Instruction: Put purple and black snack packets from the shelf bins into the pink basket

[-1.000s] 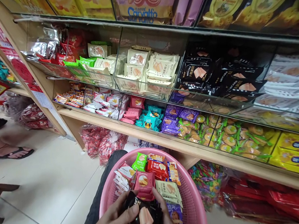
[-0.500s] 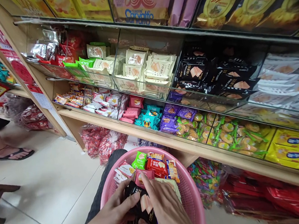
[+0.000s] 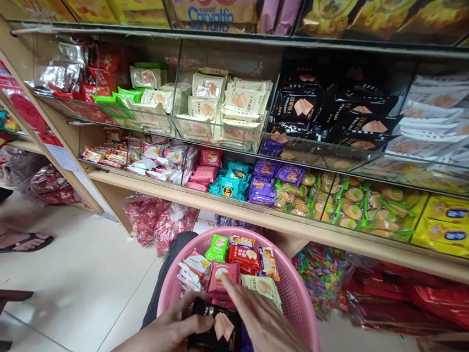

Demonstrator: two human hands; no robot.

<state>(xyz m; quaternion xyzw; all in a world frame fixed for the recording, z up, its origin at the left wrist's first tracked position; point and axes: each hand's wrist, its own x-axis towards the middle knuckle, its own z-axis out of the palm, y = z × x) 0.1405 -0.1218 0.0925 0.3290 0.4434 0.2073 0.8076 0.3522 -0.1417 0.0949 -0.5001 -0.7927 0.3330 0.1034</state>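
A black snack packet [image 3: 211, 347] with a pale cake picture is in my left hand [image 3: 180, 325], thumb on top and fingers around its far side. My right hand [image 3: 270, 330] hovers just right of that packet, fingers stretched out, partly covering a purple packet. Both hands are over a pink plastic basket [image 3: 308, 315]. Inside lie a pink packet [image 3: 222, 277], white packets [image 3: 194, 269], a green packet [image 3: 217, 248], a red packet [image 3: 242, 258], an orange-and-blue packet [image 3: 268, 262] and a cream packet [image 3: 262, 288]. The basket's near part is hidden by my hands.
Glass-fronted shelves [image 3: 237, 209] span the view, their bins holding sorted snack packets. Bagged sweets [image 3: 323, 278] and red packages [image 3: 450, 304] lie below. A wooden stool [image 3: 2, 309] and another person's sandalled foot [image 3: 23, 240] are at left on the tiled floor [image 3: 90, 278].
My right hand has shifted right, off the black packet, uncovering more of it and of the pink and cream packets. My left hand has moved slightly left and down, still holding the black packet.
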